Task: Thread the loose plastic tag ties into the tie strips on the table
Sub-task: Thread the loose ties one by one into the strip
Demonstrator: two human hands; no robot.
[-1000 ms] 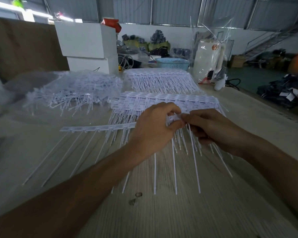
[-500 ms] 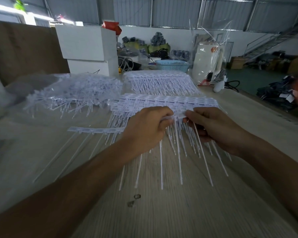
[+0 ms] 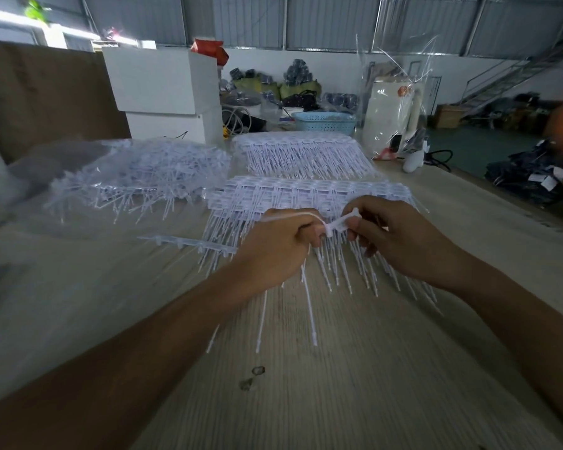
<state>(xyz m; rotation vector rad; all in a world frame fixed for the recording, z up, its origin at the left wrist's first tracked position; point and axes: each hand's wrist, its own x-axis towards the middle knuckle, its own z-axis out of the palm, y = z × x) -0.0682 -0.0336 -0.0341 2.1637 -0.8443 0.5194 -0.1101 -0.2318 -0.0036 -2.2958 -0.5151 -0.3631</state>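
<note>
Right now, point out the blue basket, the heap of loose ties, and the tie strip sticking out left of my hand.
blue basket (image 3: 325, 121), head view, front wall.
heap of loose ties (image 3: 137, 180), head view, middle.
tie strip (image 3: 186, 242), head view, bare bar.

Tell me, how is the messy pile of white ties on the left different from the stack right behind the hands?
The loose pile lies jumbled, ties pointing every way, on clear plastic. The stacked strips are neat: ties joined in rows, tails all pointing toward the person. The loose pile lies apart from both hands; the stacked strips sit just behind the left hand and right hand. Both are white plastic.
</note>
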